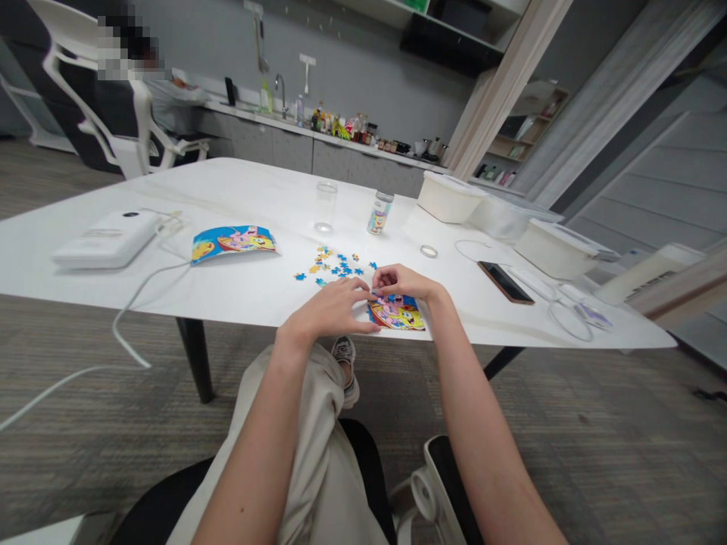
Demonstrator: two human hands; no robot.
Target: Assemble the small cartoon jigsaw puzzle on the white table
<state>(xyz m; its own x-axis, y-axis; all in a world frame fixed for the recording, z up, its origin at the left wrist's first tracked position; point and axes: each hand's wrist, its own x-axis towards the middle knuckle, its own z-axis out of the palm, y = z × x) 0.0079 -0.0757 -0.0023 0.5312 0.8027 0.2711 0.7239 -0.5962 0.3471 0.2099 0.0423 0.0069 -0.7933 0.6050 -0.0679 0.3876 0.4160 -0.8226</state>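
Observation:
A partly joined cartoon jigsaw puzzle [404,314], with yellow, pink and blue parts, lies at the table's near edge. My left hand [336,309] rests at its left side, fingers apart and thumb stretched along the lower left corner. Over the puzzle's upper left part, my right hand [404,281] has its fingers bent and pinched together; whatever is between the fingertips is too small to make out. Loose puzzle pieces [341,268], mostly blue with some yellow, are scattered just beyond my hands. To the left lies a curved picture sheet [235,242] with the same cartoon figures.
Farther back stand a clear jar [326,206] and a jar with a cartoon label [379,213]; a round lid [429,250] lies nearby. A phone [505,282], cables and white bins [448,197] are on the right. A white device [107,241] sits left. Someone sits beyond a chair [141,113].

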